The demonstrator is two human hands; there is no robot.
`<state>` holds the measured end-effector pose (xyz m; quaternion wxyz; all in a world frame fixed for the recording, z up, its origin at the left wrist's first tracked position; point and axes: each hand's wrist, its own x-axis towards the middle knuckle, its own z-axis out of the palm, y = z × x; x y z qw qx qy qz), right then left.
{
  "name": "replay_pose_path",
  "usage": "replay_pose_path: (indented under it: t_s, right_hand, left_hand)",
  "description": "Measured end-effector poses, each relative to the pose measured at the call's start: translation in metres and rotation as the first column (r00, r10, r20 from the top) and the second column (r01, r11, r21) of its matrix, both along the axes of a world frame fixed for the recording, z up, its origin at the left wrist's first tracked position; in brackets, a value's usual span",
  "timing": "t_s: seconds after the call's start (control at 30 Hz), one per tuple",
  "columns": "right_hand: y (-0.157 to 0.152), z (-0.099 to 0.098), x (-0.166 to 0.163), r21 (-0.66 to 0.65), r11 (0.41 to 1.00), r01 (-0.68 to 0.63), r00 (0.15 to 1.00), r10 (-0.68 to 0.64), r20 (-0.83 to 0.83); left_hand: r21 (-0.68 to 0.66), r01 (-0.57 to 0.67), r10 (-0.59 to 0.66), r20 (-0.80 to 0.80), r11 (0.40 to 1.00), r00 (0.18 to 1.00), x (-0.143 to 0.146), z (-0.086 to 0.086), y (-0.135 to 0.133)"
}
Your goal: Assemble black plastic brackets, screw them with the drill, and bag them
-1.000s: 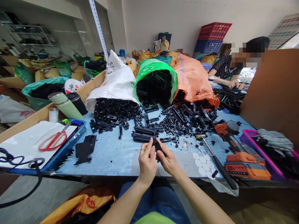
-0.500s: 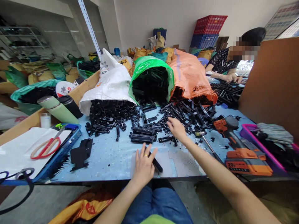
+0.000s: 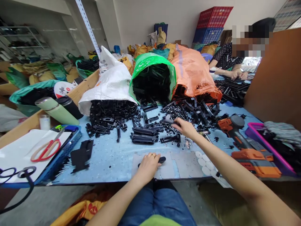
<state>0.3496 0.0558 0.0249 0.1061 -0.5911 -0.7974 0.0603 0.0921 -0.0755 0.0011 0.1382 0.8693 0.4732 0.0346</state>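
Observation:
My left hand point(image 3: 148, 166) is closed over a long black plastic bar point(image 3: 162, 159) on a pale mat point(image 3: 172, 163) at the table's front edge. One rounded end of the bar shows past my fingers. My right hand point(image 3: 184, 128) is closed above the loose black parts, pinching a blurred grey and dark piece point(image 3: 168, 119) whose kind I cannot make out. Between the hands and the bags lies a stack of black plastic bars point(image 3: 144, 138). Beside it is another black part point(image 3: 169, 138).
White, green and orange bags point(image 3: 195, 72) spill black parts at the back. An orange cordless drill point(image 3: 244, 144) and a pink basket point(image 3: 256, 131) stand right. Red scissors point(image 3: 45, 150) lie in a blue tray point(image 3: 78, 133) at left. A co-worker point(image 3: 231, 64) sits back right.
The bar under my left hand has turned from slanting to nearly level. My right hand has closed and a grey and dark piece now shows in it. White round discs have come into view.

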Motion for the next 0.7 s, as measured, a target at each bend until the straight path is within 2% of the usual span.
replay_pose_path:
  t_s: [0.03,0.07,0.1,0.13,0.17,0.23,0.37,0.53,0.7]
  right_hand:
    - [-0.027,0.001,0.0,-0.057,0.975,-0.213,0.977,0.212,-0.019]
    - [-0.054,0.001,-0.001,-0.116,0.918,-0.38,0.925,0.379,-0.03]
    - [-0.078,0.0,-0.003,-0.167,0.866,-0.472,0.88,0.475,-0.025]
    - [-0.099,-0.002,-0.005,-0.203,0.836,-0.509,0.855,0.519,-0.01]
    - [-0.117,-0.006,-0.008,-0.228,0.829,-0.51,0.85,0.527,0.014]
    - [-0.138,-0.015,-0.013,-0.25,0.853,-0.459,0.872,0.486,0.06]
    - [-0.149,-0.026,-0.021,-0.234,0.908,-0.348,0.912,0.385,0.14]
    - [-0.161,-0.013,-0.032,-0.129,0.955,-0.267,0.93,0.291,0.226]
    - [-0.166,-0.005,-0.036,-0.08,0.964,-0.255,0.931,0.267,0.25]
  left_hand:
    - [-0.029,0.031,-0.03,0.038,0.999,0.999,-0.002,0.0,0.0]
    - [-0.056,0.06,-0.056,0.067,0.997,0.996,-0.004,0.001,0.001]
    - [-0.077,0.082,-0.075,0.089,0.994,0.993,-0.005,0.003,0.001]
    - [-0.093,0.1,-0.09,0.104,0.991,0.99,-0.005,0.004,0.001]
    - [-0.102,0.112,-0.1,0.114,0.988,0.988,-0.004,0.005,0.001]
    - [-0.108,0.119,-0.105,0.129,0.987,0.986,0.001,0.007,0.0]
    - [-0.077,0.086,-0.072,0.159,0.993,0.985,0.014,0.005,-0.004]
    - [-0.047,0.045,-0.037,0.167,0.998,0.985,0.015,-0.002,-0.008]
    - [-0.048,0.066,-0.056,0.184,0.997,0.981,0.008,-0.006,-0.011]
